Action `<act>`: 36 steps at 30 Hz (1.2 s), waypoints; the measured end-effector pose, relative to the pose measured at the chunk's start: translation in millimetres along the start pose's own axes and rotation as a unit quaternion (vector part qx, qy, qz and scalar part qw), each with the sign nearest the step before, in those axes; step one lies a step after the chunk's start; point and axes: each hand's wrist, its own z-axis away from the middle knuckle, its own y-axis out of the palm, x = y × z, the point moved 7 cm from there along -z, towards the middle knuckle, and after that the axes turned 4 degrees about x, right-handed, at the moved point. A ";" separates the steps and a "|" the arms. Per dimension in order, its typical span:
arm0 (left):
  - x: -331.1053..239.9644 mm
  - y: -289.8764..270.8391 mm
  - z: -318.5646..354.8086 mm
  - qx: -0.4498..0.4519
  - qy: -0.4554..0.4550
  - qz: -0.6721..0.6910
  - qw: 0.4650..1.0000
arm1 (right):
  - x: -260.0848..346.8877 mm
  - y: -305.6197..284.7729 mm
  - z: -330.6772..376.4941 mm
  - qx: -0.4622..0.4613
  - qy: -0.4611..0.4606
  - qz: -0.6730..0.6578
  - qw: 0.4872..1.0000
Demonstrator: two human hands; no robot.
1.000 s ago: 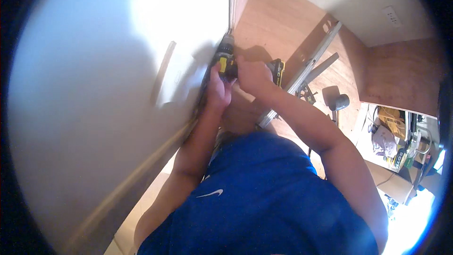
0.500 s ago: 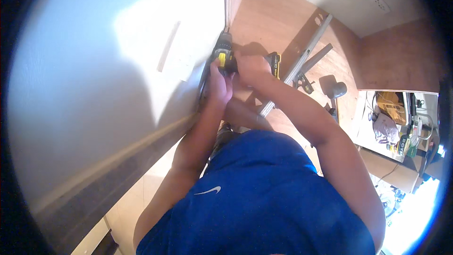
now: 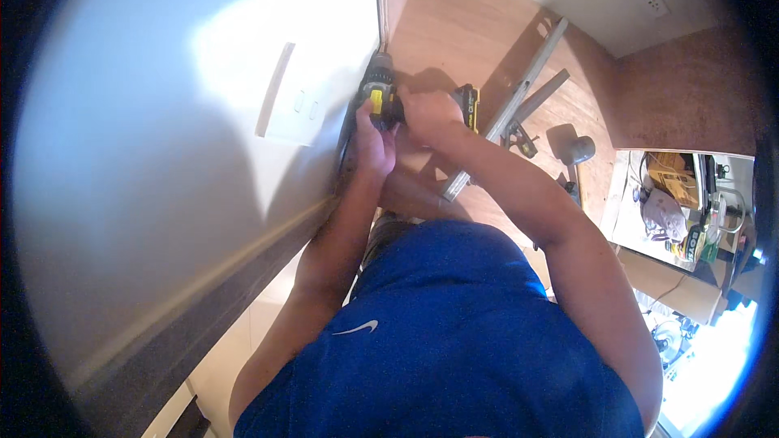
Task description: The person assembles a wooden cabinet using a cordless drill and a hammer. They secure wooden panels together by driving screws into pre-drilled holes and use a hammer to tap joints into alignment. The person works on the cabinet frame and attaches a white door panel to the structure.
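Note:
A black and yellow cordless drill [image 3: 379,81] is in both my hands, its chuck pointing away from me along the edge of the white wall. My right hand [image 3: 433,118] is closed round the handle, and the battery shows just beyond the knuckles. Under the drill's body, my left hand [image 3: 375,142] grips it with the thumb up on the yellow patch. The chuck end sits close to the wall's corner strip [image 3: 380,12]. Whatever the tip touches is too small to make out.
On the wooden board surface lie a long metal bar [image 3: 519,89], a shorter dark bar [image 3: 542,94], a dark tool [image 3: 522,139] and a grey rounded object [image 3: 579,149]. A switch plate [image 3: 303,105] is on the left wall. At right stands a box of mixed supplies [image 3: 649,251].
My hands and the drill have shifted very slightly left in the picture, along with the whole scene. Both hands keep their hold.

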 end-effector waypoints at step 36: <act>-2.0 -8.2 -9.4 -0.068 -0.030 -0.020 0.997 | -3.4 5.3 -14.9 -0.022 -0.015 0.012 1.000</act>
